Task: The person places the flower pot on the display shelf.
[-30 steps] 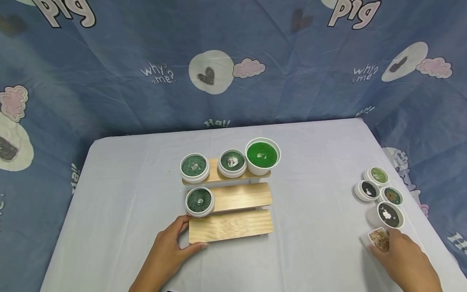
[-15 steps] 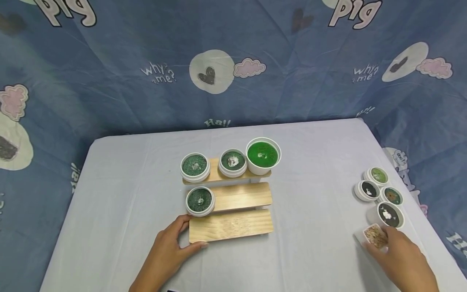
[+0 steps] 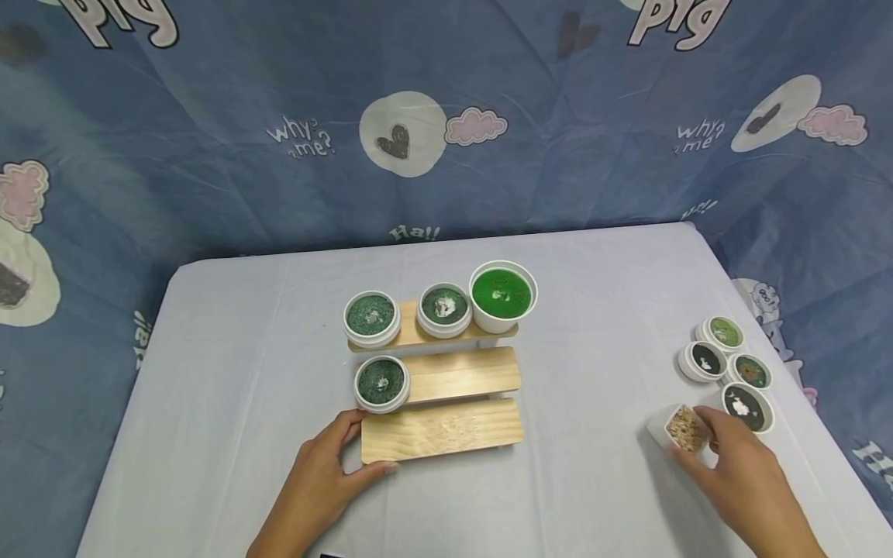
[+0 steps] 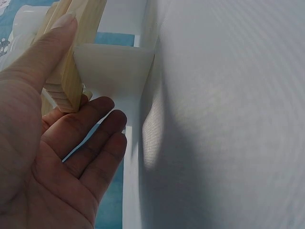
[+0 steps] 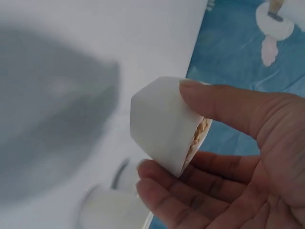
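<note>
My left hand holds the left end of a three-step wooden stand. In the left wrist view its thumb lies against the plank while the index finger is partly hidden behind; the other fingers are off the wood. My right hand pinches a small white faceted pot filled with tan granules, held tilted over the table. On the stand's top step sit a green-filled tub, another tub and a larger bright green cup. A dark green tub is on the middle step's left end.
At the table's right edge cluster a light green tub, a black-filled tub, a green-brown tub and a larger black-filled cup. White cloth covers the table. A blue printed curtain surrounds its back and sides.
My right hand has lifted the faceted pot and moved it leftward, away from the cluster at the right edge. The left hand and the stand stay in place.
</note>
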The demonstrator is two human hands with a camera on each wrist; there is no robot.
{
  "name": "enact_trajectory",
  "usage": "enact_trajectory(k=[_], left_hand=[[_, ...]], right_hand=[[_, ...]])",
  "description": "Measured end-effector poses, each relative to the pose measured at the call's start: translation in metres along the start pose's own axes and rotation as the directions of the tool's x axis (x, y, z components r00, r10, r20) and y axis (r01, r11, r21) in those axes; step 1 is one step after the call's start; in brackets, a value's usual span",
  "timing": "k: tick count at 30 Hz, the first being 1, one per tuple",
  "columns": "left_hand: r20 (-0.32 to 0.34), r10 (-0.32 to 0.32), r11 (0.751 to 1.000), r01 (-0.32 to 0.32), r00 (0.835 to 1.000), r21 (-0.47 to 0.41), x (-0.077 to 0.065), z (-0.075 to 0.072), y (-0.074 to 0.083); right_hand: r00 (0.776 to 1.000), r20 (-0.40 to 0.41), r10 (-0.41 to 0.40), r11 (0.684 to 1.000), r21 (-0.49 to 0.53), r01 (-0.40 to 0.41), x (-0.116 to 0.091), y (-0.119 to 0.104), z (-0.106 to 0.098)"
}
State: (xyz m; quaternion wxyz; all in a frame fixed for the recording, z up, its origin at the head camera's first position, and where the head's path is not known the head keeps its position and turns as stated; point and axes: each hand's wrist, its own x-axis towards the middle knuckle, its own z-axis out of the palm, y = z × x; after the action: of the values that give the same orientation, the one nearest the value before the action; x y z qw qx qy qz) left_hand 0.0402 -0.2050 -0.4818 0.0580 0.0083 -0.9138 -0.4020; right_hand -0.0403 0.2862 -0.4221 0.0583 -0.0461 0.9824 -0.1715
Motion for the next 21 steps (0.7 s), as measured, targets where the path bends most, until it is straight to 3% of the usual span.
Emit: enact_trajectory(k=[5,10,21], left_hand=[[-0.018,0.021,1.000,-0.021,1.000,0.009,0.000,0.000,0.000],[-0.022,0.030,1.000,-0.030,0.999,0.008,0.001,0.001,0.001],[-0.014,0.015,1.000,-0.015,1.000,0.001,0.000,0.000,0.000]], right_hand=[[0.992,-0.060,-0.109,0.994,0.027,0.111,0.002,-0.019,0.000],[0.958,-0.153,-0.244,0.968,0.016,0.249,0.005,-0.036,0.001],[0.919,-0.143,-0.368,0.926,0.035,0.377,0.017,-0.080,-0.004]])
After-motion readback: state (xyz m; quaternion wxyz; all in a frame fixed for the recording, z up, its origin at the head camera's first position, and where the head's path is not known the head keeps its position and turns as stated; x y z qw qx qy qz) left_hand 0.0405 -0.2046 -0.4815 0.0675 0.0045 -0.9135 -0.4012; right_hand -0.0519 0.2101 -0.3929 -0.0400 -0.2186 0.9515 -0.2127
